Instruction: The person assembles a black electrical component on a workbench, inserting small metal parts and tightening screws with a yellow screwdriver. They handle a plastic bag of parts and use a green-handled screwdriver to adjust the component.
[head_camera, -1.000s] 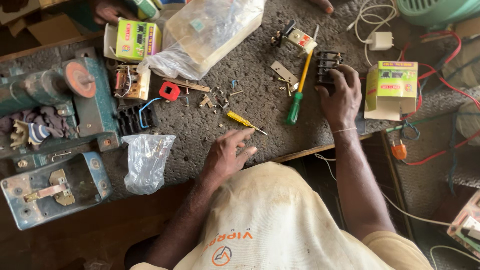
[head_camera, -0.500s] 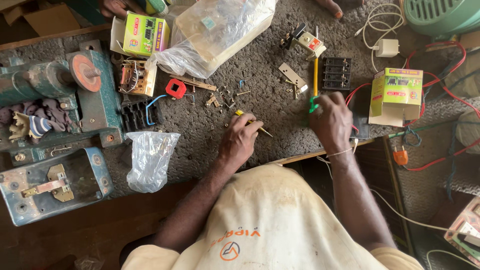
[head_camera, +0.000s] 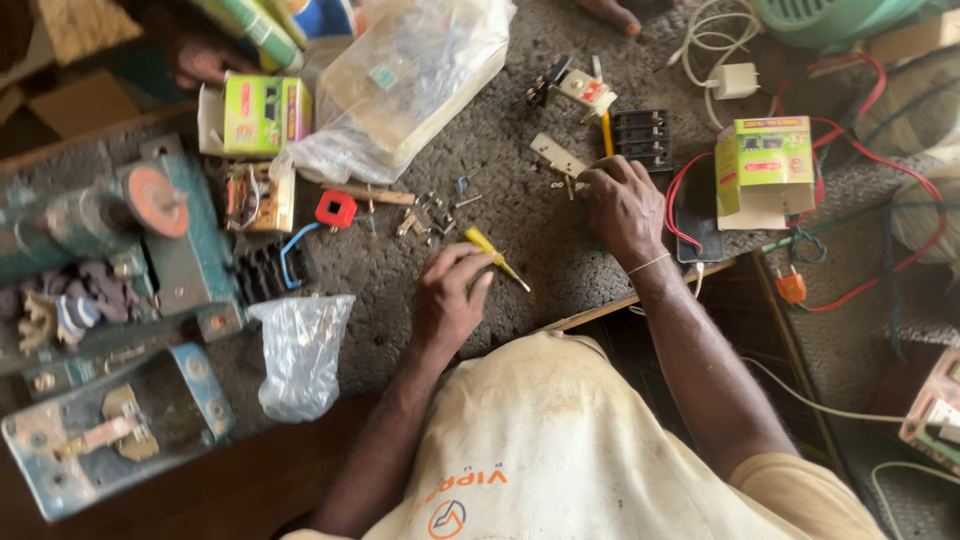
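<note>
My left hand rests on the rough grey bench top, fingers curled over the handle of a small yellow screwdriver whose tip points right. My right hand is closed on a longer screwdriver; its yellow shaft sticks out beyond the fingers toward a black breaker block. A small metal plate and loose screws lie just left of that hand.
A green and yellow box, a black phone and red wires sit right. A red part, plastic bags and a teal machine sit left. Another person's hand is at the top left.
My right hand left the breaker block, took up the long screwdriver and drew it toward me. My left hand slid forward and closed over the small yellow screwdriver.
</note>
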